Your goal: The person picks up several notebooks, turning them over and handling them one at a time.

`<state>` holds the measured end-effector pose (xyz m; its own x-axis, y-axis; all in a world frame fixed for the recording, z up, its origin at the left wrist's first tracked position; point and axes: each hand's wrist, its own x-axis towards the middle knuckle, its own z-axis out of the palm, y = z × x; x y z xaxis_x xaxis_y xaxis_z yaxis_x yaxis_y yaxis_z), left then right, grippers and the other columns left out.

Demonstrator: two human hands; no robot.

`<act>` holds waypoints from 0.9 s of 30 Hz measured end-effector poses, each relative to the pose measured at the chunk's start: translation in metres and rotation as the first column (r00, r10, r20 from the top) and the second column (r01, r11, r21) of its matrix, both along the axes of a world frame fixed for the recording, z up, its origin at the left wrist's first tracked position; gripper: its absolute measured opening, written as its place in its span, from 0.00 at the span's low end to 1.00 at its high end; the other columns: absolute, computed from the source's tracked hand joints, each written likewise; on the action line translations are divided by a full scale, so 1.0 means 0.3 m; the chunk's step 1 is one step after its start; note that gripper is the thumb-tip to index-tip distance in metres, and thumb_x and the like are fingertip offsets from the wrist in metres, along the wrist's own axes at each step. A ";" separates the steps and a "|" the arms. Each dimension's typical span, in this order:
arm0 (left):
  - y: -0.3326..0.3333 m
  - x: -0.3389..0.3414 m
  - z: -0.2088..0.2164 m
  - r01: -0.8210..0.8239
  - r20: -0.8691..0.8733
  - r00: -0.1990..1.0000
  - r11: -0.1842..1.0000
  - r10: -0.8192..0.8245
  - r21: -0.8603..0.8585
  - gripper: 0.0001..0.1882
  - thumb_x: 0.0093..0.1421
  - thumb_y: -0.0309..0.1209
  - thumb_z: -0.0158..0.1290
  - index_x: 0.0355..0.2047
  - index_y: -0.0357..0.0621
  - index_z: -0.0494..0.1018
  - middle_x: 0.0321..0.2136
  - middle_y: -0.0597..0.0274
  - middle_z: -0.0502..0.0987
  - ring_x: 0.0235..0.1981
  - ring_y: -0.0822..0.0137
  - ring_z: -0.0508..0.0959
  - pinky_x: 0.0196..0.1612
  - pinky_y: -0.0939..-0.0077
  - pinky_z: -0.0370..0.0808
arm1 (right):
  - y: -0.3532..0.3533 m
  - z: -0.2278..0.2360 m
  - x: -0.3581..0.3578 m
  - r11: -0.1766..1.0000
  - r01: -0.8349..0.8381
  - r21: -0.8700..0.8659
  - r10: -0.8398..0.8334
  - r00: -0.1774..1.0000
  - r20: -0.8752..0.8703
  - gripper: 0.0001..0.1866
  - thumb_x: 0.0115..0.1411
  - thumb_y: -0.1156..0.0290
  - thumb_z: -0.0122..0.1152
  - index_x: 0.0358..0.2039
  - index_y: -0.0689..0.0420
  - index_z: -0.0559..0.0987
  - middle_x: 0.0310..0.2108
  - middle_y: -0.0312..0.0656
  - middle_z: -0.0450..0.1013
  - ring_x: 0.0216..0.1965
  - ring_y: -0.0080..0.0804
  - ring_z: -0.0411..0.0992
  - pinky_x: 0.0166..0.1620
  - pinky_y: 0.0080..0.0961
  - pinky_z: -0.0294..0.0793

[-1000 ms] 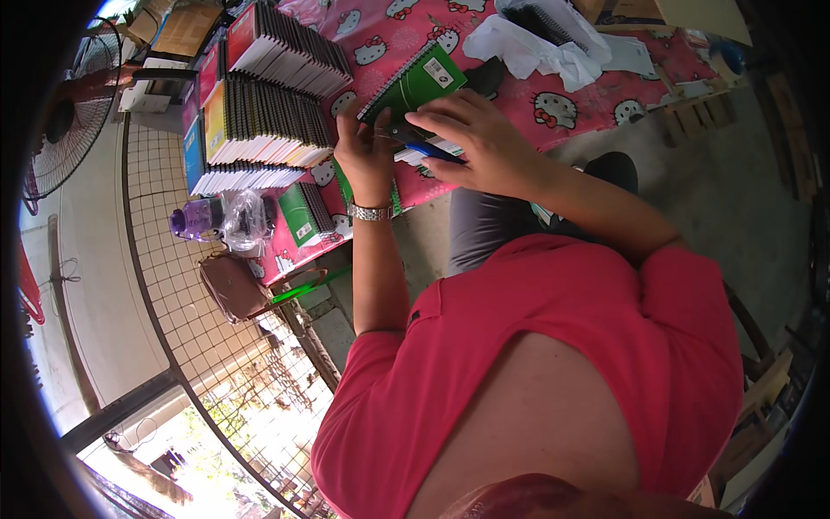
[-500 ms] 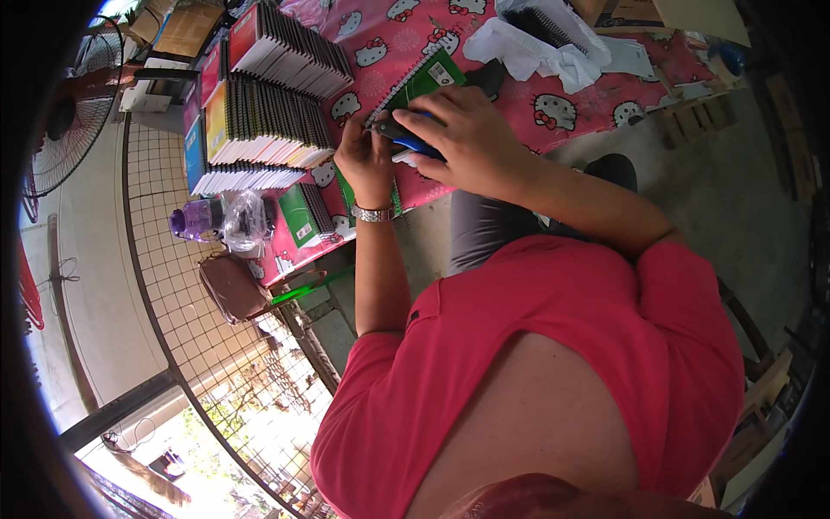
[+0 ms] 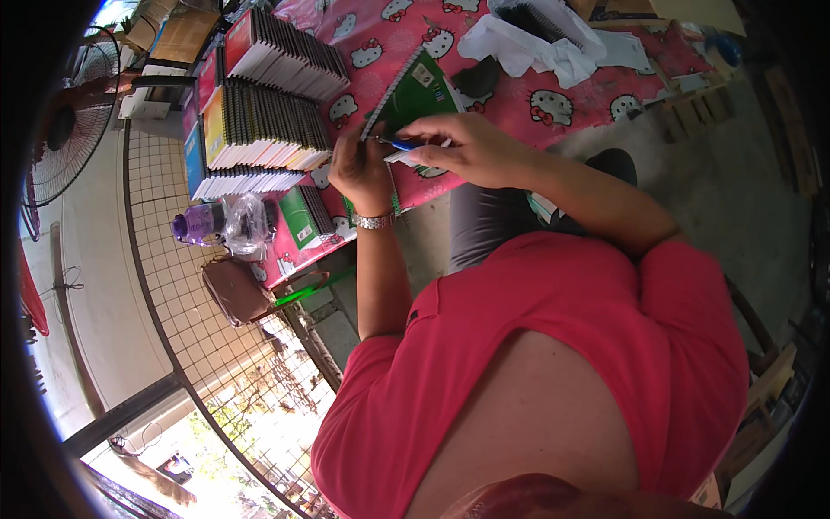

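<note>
A spiral-bound notebook with a green cover [image 3: 419,97] lies on the pink patterned tablecloth in front of me, its wire binding along the left edge. My right hand [image 3: 475,149] is closed around the blue handles of a pair of pliers [image 3: 399,144]. The tool's tip points left, toward the lower end of the binding. There my left hand [image 3: 359,177], with a metal watch on its wrist, has its fingers curled at the notebook's corner. My fingers hide exactly what they pinch.
Tall stacks of spiral notebooks [image 3: 268,125] stand at the left. Closer are a small green notebook stack [image 3: 303,216], a purple bottle [image 3: 199,223], a clear plastic bag [image 3: 248,227] and a brown pouch [image 3: 233,290]. White plastic [image 3: 536,48] holding black coils lies far right.
My right hand has shifted slightly right and its fingers have loosened and spread around the pliers. More of the green cover shows. My left hand has turned slightly at the binding's end.
</note>
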<state>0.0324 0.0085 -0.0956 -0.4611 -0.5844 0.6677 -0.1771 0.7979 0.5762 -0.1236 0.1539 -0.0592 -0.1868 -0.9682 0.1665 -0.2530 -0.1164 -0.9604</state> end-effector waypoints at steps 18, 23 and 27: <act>-0.015 0.152 -0.059 -0.336 0.228 0.884 0.893 0.409 -0.297 0.17 0.52 0.31 0.64 0.42 0.42 0.76 0.42 0.51 0.74 0.46 0.48 0.73 0.50 0.56 0.70 | -0.085 -0.383 -0.718 0.677 0.691 -0.255 -0.637 0.376 -0.673 0.14 0.58 0.66 0.60 0.43 0.56 0.79 0.41 0.45 0.75 0.40 0.47 0.75 0.46 0.39 0.74; 0.128 -0.092 0.114 0.303 0.563 0.822 0.905 -0.089 -0.299 0.18 0.50 0.30 0.66 0.42 0.46 0.77 0.42 0.61 0.78 0.40 0.56 0.78 0.43 0.63 0.76 | -0.197 -0.497 -0.832 0.697 0.706 0.125 -0.360 0.496 -0.790 0.11 0.55 0.72 0.57 0.38 0.58 0.81 0.41 0.55 0.78 0.45 0.52 0.77 0.47 0.41 0.77; 0.104 -0.152 0.110 0.411 0.574 0.810 0.812 -0.118 -0.414 0.10 0.53 0.26 0.58 0.38 0.48 0.78 0.33 0.66 0.79 0.29 0.64 0.79 0.29 0.72 0.78 | -0.182 -0.557 -0.914 0.617 0.777 0.125 -0.417 0.458 -0.786 0.12 0.54 0.71 0.57 0.37 0.60 0.81 0.41 0.56 0.78 0.46 0.53 0.76 0.48 0.43 0.76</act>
<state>-0.0131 0.0398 -0.0628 -0.8929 -0.0388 0.4486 -0.0560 0.9981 -0.0249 -0.3977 0.0992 -0.2265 -0.7656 -0.6308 0.1263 -0.6216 0.6748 -0.3978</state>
